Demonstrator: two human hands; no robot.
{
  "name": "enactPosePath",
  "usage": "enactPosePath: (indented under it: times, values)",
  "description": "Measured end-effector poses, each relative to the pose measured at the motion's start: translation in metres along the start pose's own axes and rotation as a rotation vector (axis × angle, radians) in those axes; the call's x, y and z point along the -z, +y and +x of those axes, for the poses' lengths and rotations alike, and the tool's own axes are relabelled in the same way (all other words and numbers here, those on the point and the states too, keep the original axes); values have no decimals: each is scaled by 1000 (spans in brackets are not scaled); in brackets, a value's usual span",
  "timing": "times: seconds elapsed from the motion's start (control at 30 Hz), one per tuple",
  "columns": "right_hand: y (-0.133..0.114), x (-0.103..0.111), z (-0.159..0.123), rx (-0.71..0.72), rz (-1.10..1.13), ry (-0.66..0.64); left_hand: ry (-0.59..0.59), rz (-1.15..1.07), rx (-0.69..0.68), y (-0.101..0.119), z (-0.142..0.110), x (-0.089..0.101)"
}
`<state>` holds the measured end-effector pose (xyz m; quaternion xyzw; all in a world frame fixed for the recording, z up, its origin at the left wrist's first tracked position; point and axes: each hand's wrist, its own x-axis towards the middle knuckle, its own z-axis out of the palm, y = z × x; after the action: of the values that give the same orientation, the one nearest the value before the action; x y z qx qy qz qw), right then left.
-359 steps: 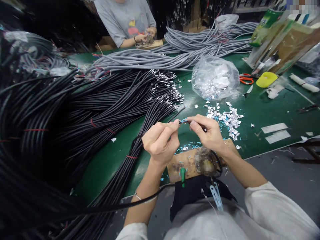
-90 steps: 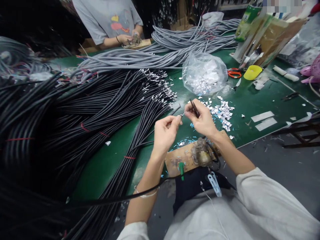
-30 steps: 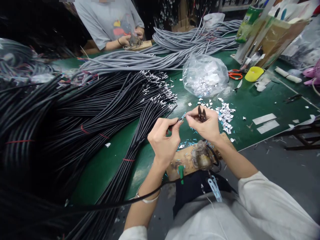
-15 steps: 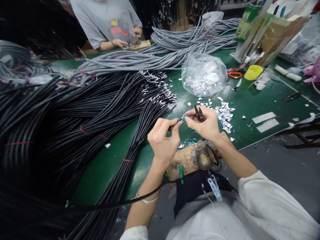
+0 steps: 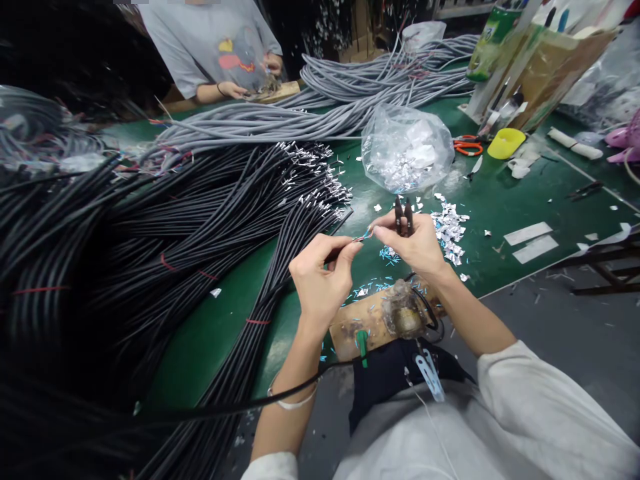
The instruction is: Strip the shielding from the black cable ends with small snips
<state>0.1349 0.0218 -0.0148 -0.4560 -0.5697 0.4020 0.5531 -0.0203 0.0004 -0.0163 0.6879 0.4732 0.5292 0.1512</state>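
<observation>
Near the middle of the picture, my left hand (image 5: 325,270) pinches a cable close to its end. Thin colored wires (image 5: 364,235), some of them blue, stick out past its fingertips. My right hand (image 5: 415,243) holds the far ends of these wires between thumb and forefinger. Dark-jawed cutting pliers (image 5: 404,215) are tucked in the same hand, tips pointing away from me; their handles are hidden by the palm. Below both hands lies a wooden board (image 5: 350,327) with a grimy metal block (image 5: 404,313) on it. Short blue wire offcuts (image 5: 387,255) are scattered around.
Bundles of black cables (image 5: 200,227) cover the left, with grey cables (image 5: 340,113) behind. A clear plastic bag (image 5: 407,150), foil scraps (image 5: 450,230), orange scissors (image 5: 467,145) and a yellow piece (image 5: 506,143) lie on the green table (image 5: 500,200). Across it, a person in grey (image 5: 215,47) works.
My right hand has turned, so the pliers point more straight away from me. My left hand has shifted slightly left, and more of the colored wires shows between the hands.
</observation>
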Motion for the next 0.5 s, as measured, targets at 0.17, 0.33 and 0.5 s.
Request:
enactPosePath:
  times: [0.17, 0.33, 0.5]
  values:
    - [-1, 3, 2, -40, 87, -13, -34, 22, -46, 1, 1, 1]
    - [2, 2, 0, -4, 31, -15, -41, 14, -33, 1, 1, 0]
    - [2, -4, -7, 285, -187, 121, -38, -52, 120, 1, -1, -3]
